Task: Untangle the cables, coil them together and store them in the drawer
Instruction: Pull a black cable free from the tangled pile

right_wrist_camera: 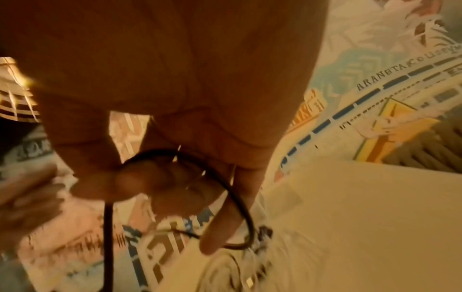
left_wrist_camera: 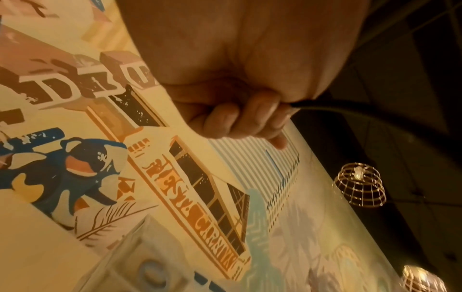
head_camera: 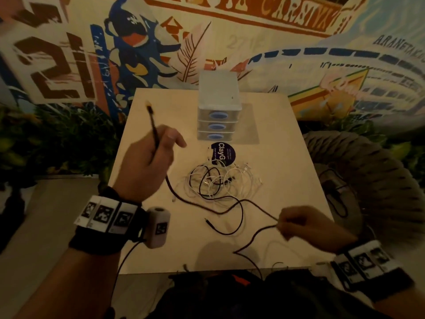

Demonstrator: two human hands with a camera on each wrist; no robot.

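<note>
A tangle of white and black cables (head_camera: 216,180) lies in the middle of the light wooden table (head_camera: 287,157). My left hand (head_camera: 149,162) is raised above the table's left side and grips a black cable (head_camera: 153,127) near its plug end, which sticks up past the fist; in the left wrist view the curled fingers (left_wrist_camera: 250,116) close on that cable (left_wrist_camera: 350,107). My right hand (head_camera: 299,223) hovers at the front right and pinches a loop of black cable (head_camera: 264,212); the right wrist view shows the cable (right_wrist_camera: 225,183) bent round the fingers (right_wrist_camera: 140,181).
A small grey drawer unit (head_camera: 217,107) with three shut drawers and blue handles stands at the table's back centre. A dark round sticker (head_camera: 224,154) lies in front of it. A woven chair (head_camera: 368,171) stands to the right. A painted mural wall (head_camera: 69,54) is behind.
</note>
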